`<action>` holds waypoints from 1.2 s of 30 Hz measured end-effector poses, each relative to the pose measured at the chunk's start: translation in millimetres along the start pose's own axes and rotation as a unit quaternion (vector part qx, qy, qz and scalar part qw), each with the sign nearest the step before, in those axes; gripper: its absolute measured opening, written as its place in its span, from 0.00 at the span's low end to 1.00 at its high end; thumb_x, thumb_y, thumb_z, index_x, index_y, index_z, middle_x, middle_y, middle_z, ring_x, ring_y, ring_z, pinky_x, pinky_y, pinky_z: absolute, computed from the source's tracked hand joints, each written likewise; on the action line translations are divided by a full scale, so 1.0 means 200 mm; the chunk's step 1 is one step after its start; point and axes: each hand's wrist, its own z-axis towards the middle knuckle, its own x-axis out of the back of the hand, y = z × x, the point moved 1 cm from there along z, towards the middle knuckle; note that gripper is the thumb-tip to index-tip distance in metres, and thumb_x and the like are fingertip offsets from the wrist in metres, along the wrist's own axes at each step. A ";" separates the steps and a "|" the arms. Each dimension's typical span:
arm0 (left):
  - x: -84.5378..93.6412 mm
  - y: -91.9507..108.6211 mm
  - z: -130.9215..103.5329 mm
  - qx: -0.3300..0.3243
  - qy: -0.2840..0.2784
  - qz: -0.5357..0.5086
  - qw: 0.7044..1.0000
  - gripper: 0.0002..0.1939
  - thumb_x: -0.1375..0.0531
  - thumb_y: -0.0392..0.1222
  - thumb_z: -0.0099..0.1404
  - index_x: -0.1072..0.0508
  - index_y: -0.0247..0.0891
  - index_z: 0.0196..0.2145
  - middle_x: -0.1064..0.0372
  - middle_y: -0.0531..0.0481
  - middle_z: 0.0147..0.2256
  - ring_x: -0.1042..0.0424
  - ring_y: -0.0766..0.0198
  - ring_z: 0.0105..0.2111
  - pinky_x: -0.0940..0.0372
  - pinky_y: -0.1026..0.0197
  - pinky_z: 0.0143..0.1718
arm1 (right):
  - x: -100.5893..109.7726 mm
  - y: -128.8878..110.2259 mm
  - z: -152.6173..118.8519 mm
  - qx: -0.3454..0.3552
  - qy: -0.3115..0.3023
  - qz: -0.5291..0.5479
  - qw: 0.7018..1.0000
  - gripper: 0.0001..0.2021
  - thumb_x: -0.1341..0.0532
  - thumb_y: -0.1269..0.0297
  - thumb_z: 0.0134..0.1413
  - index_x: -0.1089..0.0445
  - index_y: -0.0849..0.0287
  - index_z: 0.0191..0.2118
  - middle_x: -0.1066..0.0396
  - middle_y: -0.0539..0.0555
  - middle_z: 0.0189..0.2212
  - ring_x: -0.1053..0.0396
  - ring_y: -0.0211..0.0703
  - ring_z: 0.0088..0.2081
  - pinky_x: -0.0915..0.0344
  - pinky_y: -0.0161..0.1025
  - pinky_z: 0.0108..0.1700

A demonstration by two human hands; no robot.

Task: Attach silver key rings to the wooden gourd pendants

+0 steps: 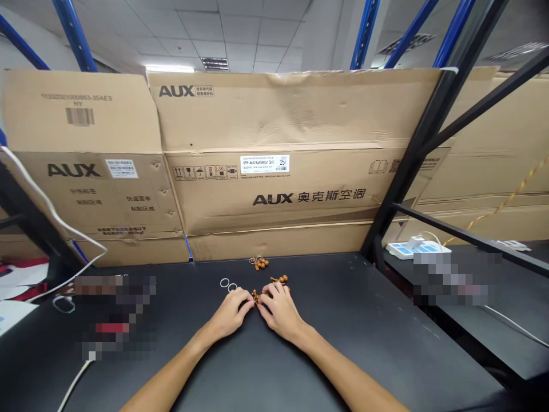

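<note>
My left hand (233,312) and my right hand (281,309) meet over the middle of the black tabletop. Between their fingertips is a small brown wooden bead charm (255,294), partly covered by the fingers. Both hands are closed in a pinch on it. Just past my right hand's knuckles lies another brown bead charm (281,279), partly hidden by the fingers. Beyond lies a bead charm with a metal ring (259,263). Two loose metal rings, a farther ring (224,282) and a nearer ring (232,286), rest by my left hand.
Cardboard boxes (274,200) wall off the back of the black table (343,355). A blurred-out item (124,320) and a white cable (55,212) are at left. Right of a black metal post (407,154), a power strip (418,248) sits on a neighbouring table.
</note>
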 end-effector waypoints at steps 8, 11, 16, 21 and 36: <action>0.00 0.00 0.00 0.017 0.009 -0.002 1.000 0.13 0.50 0.43 0.69 0.30 0.38 0.31 0.31 0.50 0.31 0.34 0.61 0.34 0.39 0.58 0.40 | 0.04 0.03 0.00 0.002 0.024 0.028 0.999 0.07 0.46 0.68 0.61 0.31 0.55 0.37 0.34 0.56 0.44 0.40 0.49 0.46 0.41 0.47 0.47; 0.01 0.02 0.00 0.020 0.007 -0.005 1.000 0.13 0.49 0.43 0.69 0.30 0.38 0.30 0.31 0.50 0.31 0.34 0.61 0.33 0.39 0.58 0.39 | 0.05 0.05 0.00 -0.007 0.028 0.022 0.999 0.07 0.46 0.68 0.61 0.31 0.55 0.36 0.34 0.57 0.44 0.40 0.49 0.46 0.40 0.47 0.47; 0.01 0.02 0.01 0.019 0.007 -0.014 1.000 0.13 0.48 0.46 0.68 0.30 0.39 0.28 0.30 0.50 0.30 0.33 0.61 0.33 0.39 0.59 0.39 | 0.03 0.05 0.00 -0.008 0.020 0.017 1.000 0.06 0.45 0.67 0.60 0.31 0.55 0.36 0.34 0.56 0.43 0.39 0.49 0.46 0.39 0.47 0.47; 0.01 0.00 0.00 -0.003 0.002 -0.019 1.000 0.13 0.49 0.45 0.69 0.30 0.39 0.30 0.30 0.50 0.31 0.34 0.61 0.34 0.39 0.59 0.40 | 0.02 0.06 -0.01 -0.011 0.013 0.012 1.000 0.05 0.44 0.67 0.59 0.31 0.55 0.35 0.34 0.57 0.43 0.40 0.51 0.47 0.39 0.48 0.46; -0.01 0.01 -0.01 -0.033 0.020 0.031 0.999 0.10 0.48 0.39 0.68 0.32 0.39 0.29 0.37 0.47 0.41 0.36 0.59 0.43 0.39 0.55 0.48 | 0.04 0.05 -0.01 -0.013 -0.001 0.039 0.999 0.04 0.42 0.67 0.56 0.31 0.56 0.33 0.34 0.57 0.44 0.40 0.52 0.50 0.40 0.49 0.48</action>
